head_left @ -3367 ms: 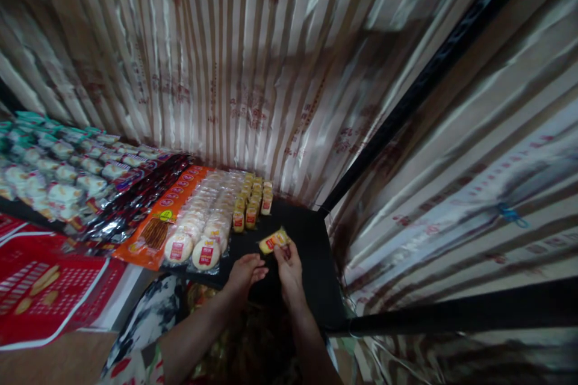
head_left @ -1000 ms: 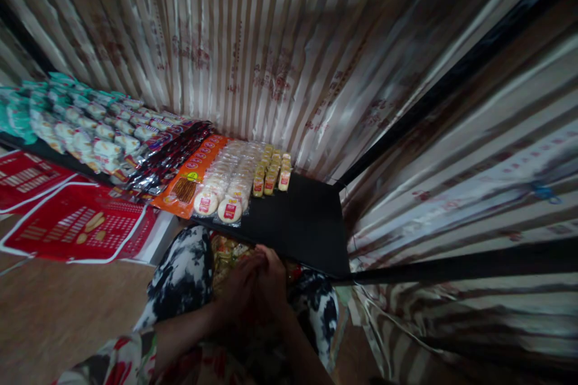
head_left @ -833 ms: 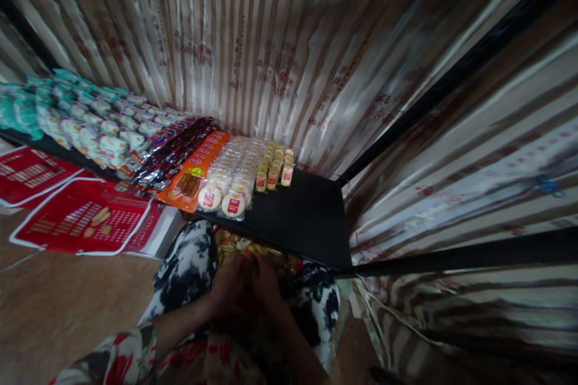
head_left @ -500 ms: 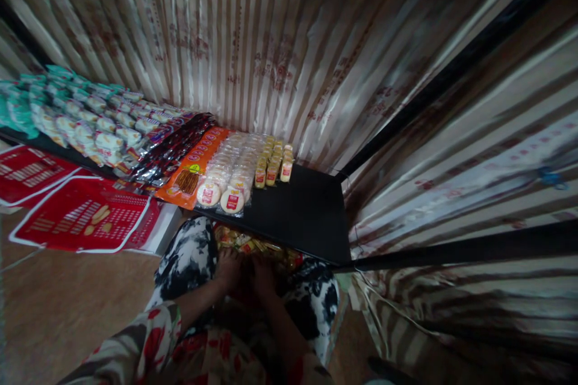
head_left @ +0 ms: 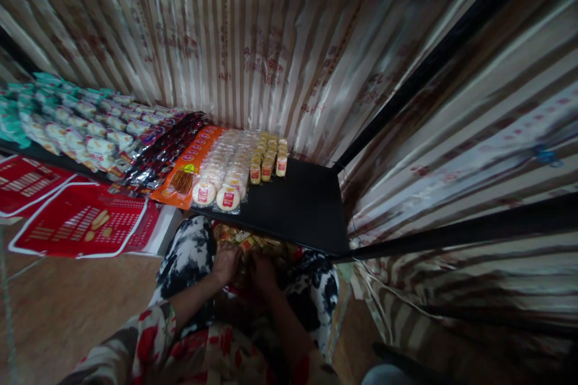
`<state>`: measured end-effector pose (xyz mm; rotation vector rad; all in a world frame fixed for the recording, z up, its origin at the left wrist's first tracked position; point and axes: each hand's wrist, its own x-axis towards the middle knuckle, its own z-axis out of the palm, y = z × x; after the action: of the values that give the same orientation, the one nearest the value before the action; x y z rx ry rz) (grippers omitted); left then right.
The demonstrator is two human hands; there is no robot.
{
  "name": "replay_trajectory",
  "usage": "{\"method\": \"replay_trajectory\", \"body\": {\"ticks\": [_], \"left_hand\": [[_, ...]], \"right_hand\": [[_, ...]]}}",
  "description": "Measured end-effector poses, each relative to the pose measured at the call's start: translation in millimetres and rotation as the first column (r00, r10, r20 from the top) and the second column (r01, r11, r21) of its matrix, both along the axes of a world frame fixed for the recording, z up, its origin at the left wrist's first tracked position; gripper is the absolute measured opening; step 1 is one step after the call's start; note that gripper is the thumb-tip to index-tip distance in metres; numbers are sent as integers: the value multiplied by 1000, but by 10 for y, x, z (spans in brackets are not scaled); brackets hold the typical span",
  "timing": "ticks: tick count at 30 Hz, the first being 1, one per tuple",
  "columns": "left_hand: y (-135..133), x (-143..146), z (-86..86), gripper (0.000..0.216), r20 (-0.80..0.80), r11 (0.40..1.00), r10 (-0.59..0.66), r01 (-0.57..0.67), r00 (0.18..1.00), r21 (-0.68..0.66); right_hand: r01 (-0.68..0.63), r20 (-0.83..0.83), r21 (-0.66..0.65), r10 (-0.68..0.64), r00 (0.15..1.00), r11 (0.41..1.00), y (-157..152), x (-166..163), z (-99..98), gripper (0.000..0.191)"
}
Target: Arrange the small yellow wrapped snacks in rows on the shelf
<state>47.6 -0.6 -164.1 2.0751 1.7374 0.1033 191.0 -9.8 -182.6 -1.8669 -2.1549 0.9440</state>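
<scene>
Low between my knees, at the shelf's front edge, is a bag of small yellow-wrapped snacks with some red on it. My left hand is at its near left side, fingers curled in among the packets. Close beside it, my right hand has its fingers bent down at the same bag. Both look closed, but shadow hides what they hold. On the black shelf above, short rows of yellow snack packs stand next to rows of clear-wrapped round crackers.
Further left on the shelf are an orange snack bag, dark shiny packets and many white and green packets. Red baskets with white rims sit on the floor. A striped curtain and black poles enclose the shelf.
The view has shifted slightly, so the shelf goods appear a little further left. Both hands stay at the snack bag, the left one slightly raised and more curled.
</scene>
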Motion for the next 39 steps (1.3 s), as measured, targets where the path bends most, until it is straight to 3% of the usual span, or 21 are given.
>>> {"method": "replay_trajectory", "body": {"ticks": [9, 14, 20, 24, 27, 34, 39], "left_hand": [[-43, 125, -11, 25, 31, 999, -35, 36, 999, -34], [-23, 135, 55, 25, 84, 999, 30, -27, 996, -29], [20, -7, 210, 22, 224, 983, 179, -166, 958, -76], [112, -79, 317, 14, 346, 937, 337, -278, 876, -209], [180, -79, 431, 10, 455, 895, 431, -303, 779, -328], [328, -2, 755, 5, 653, 824, 557, -244, 513, -512], [410, 60, 953, 13, 731, 829, 554, -179, 399, -530]], "right_hand": [[120, -103, -13, -121, 987, 993, -30, 35, -103, 43], [162, -160, 11, -159, 974, 987, -39, 50, -122, 43], [103, -265, 84, -77, 961, 991, -36, 61, -2, 54], [59, -309, 139, -13, 951, 989, -44, 80, 137, 50], [99, -348, 125, -50, 936, 987, -48, 100, 238, 41], [195, -581, -28, -174, 795, 981, -19, 183, 531, 39], [168, -696, -82, -177, 696, 982, 64, 231, 733, 36]]}}
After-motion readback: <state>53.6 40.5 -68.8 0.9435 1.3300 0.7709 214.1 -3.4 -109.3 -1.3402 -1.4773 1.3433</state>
